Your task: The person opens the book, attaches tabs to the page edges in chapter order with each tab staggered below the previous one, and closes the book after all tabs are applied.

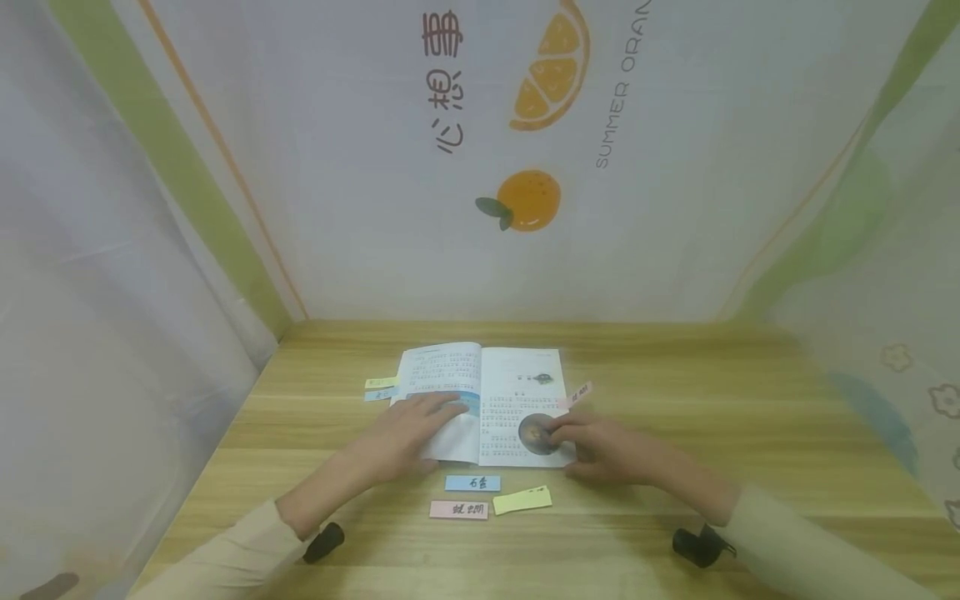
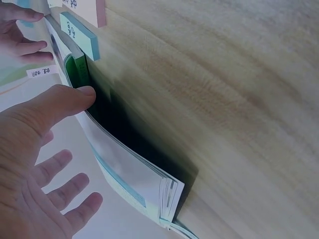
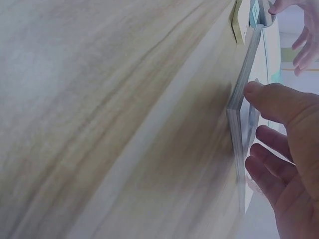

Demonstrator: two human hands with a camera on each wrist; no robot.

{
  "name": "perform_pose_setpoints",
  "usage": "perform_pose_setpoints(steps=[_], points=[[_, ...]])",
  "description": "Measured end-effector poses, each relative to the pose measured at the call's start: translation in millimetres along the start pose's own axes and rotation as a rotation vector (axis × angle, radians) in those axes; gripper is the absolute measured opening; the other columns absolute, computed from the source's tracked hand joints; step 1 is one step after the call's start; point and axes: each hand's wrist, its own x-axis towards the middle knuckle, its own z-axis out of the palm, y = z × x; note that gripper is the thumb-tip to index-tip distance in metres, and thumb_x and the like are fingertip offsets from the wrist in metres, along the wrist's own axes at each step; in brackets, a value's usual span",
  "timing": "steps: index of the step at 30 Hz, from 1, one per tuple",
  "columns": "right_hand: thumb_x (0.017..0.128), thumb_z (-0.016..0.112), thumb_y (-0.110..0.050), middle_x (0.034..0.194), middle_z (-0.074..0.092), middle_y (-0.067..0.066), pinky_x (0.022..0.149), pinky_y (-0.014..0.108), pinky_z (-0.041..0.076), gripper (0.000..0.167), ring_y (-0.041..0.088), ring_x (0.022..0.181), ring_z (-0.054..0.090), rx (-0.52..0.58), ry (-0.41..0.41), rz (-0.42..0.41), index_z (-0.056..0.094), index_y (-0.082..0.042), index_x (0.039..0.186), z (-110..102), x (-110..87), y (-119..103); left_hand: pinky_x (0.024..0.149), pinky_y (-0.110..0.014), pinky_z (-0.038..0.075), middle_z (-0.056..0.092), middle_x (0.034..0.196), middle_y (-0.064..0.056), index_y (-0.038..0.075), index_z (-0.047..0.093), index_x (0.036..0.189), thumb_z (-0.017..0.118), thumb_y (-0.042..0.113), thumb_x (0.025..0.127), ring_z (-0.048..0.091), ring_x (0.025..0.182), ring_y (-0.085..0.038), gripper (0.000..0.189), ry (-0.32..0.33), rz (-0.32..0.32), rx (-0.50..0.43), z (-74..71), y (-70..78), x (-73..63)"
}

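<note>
An open book (image 1: 517,362) with printed pages and pictures lies on the wooden table. Over its left page, the left hand (image 1: 408,429) has its fingers spread across a blue picture. In the left wrist view the left thumb (image 2: 75,99) is at the book's near edge, where the pages bow up. The right hand (image 1: 603,446) is at the lower right corner, fingertips by a round picture (image 1: 536,435). Its thumb (image 3: 264,94) lies along the page edge, the other fingers loosely bent. A pink tab (image 1: 581,393) sticks out from the right side.
Yellow (image 1: 381,382) and blue (image 1: 381,394) tabs stick out at the book's left. In front of the book lie blue (image 1: 459,483), pink (image 1: 442,509) and yellow (image 1: 517,501) sticky-note pads with handwriting. A printed curtain (image 1: 360,208) hangs behind the table.
</note>
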Motion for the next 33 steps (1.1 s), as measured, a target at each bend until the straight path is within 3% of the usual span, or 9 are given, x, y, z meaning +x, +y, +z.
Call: perform_pose_setpoints(steps=[10, 33], points=[[0.085, 0.082, -0.014, 0.129, 0.064, 0.013, 0.097, 0.043, 0.053, 0.032, 0.030, 0.117, 0.061, -0.053, 0.011, -0.023, 0.072, -0.007, 0.116, -1.4, -0.6, -3.4, 0.112, -0.054, 0.035, 0.046, 0.152, -0.013, 0.010, 0.048, 0.149, 0.090, 0.012, 0.074, 0.042, 0.139, -0.035, 0.086, 0.000, 0.016, 0.005, -6.3, 3.6, 2.5], [0.082, 0.084, -0.012, 0.127, 0.064, 0.009, 0.095, 0.040, 0.053, 0.030, 0.028, 0.114, 0.060, -0.019, -0.003, -0.013, 0.073, -0.008, 0.109, -0.6, 7.5, -6.2, 0.109, -0.052, 0.040, 0.051, 0.147, -0.013, 0.006, 0.052, 0.146, 0.093, 0.014, 0.071, 0.047, 0.134, -0.035, 0.086, 0.000, 0.072, 0.075, -13.6, 7.0, 10.4]])
